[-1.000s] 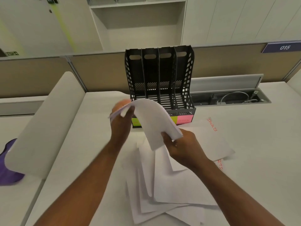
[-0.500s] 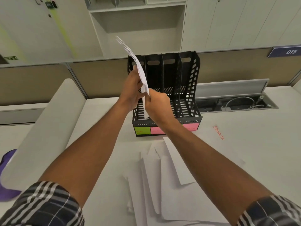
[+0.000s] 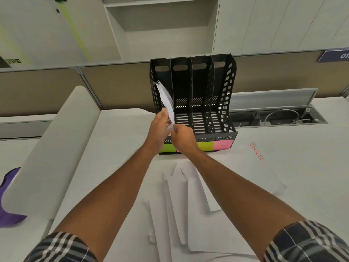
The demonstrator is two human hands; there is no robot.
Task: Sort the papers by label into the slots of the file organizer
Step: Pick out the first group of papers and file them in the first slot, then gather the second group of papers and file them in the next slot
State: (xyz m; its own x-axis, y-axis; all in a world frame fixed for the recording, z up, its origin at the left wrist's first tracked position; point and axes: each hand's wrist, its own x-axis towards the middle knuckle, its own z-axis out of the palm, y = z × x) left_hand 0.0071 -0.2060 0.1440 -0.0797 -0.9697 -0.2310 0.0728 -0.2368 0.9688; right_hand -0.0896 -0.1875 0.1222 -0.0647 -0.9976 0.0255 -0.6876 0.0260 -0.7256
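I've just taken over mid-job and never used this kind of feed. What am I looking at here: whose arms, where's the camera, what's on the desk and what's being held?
There is no machine: these are a person's bare arms, filmed by one wide-angle camera on their head, looking forward and down. On the white desk stands a black file organizer with four upright slots and coloured labels along its front. The left hand and right hand together hold a thin sheaf of papers, edge-on and tilted, at the leftmost slot. Loose sheets lie fanned out nearer the person, and one sheet marked SPORTS lies to the right.
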